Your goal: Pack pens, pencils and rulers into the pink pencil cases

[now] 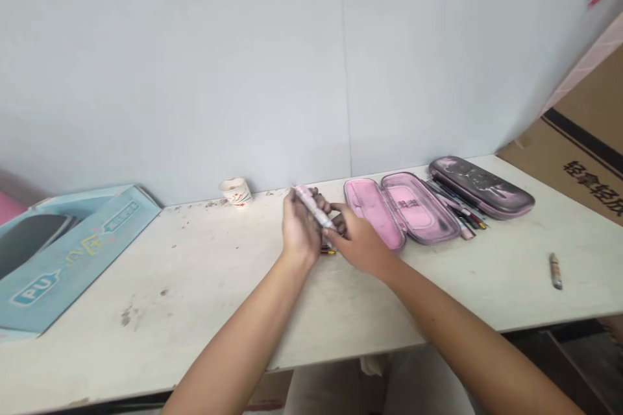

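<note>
My left hand is closed round a pale pink and white pen-like stick that points up and away from me. My right hand meets it from the right, fingers curled on the stick's lower end. A few thin dark pens show just under the two hands, on the white table. Right of the hands lies an open pink pencil case, its two halves spread flat. Several pens lie between it and a closed dark grey case.
A small paper cup stands at the wall behind the hands. A light blue box fills the table's left end. One short marker lies alone at the right. A brown carton leans beyond the table's right end.
</note>
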A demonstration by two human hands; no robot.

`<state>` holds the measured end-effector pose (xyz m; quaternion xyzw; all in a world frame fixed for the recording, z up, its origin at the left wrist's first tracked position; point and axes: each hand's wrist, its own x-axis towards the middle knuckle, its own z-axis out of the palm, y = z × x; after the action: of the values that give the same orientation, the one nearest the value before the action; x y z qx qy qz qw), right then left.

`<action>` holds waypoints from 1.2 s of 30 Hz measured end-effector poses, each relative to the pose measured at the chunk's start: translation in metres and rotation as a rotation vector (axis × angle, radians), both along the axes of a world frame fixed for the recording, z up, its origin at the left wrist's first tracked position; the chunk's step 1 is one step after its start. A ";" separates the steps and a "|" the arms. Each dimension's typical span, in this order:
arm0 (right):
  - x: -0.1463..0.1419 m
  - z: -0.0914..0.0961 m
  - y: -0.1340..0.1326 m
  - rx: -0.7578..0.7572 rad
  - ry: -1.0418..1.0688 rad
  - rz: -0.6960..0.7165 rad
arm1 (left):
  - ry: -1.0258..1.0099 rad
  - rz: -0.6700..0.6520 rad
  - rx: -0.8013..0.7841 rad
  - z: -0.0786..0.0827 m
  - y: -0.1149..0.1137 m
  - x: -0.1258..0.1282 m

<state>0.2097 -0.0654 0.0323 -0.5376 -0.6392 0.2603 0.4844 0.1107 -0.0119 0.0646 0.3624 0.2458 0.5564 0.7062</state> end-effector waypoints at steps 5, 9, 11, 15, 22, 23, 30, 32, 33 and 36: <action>0.082 -0.006 -0.013 0.143 -0.389 -0.468 | 0.686 -0.147 0.428 -0.016 -0.011 0.070; 0.137 -0.024 -0.021 0.057 -0.678 -0.799 | 1.255 -0.312 0.811 -0.038 -0.024 0.111; 0.151 -0.030 -0.022 -0.010 -0.766 -0.851 | 1.437 -0.347 0.917 -0.046 -0.029 0.124; 0.160 -0.038 -0.022 -0.045 -0.857 -0.881 | 1.580 -0.346 0.991 -0.054 -0.033 0.133; 0.158 -0.046 -0.025 -0.093 -0.953 -0.861 | 1.413 -0.262 1.070 -0.050 -0.032 0.100; 0.159 -0.047 -0.026 -0.100 -0.957 -0.870 | 1.389 -0.235 1.073 -0.046 -0.029 0.090; 0.151 -0.042 -0.026 -0.047 -0.980 -0.854 | 1.406 0.067 0.918 -0.033 0.009 -0.009; 0.130 -0.034 -0.020 0.013 -0.987 -0.760 | 1.465 0.111 0.904 -0.040 0.017 -0.030; 0.116 -0.031 -0.016 0.043 -0.982 -0.699 | 1.498 0.120 0.904 -0.046 0.020 -0.037; 0.065 -0.020 0.002 0.096 -0.967 -0.494 | 1.598 0.134 0.922 -0.063 0.021 -0.046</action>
<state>0.2750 -0.0636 0.0119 -0.7074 -0.6550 -0.1677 0.2061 0.0650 0.0092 0.0015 0.8688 0.4347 0.2234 0.0791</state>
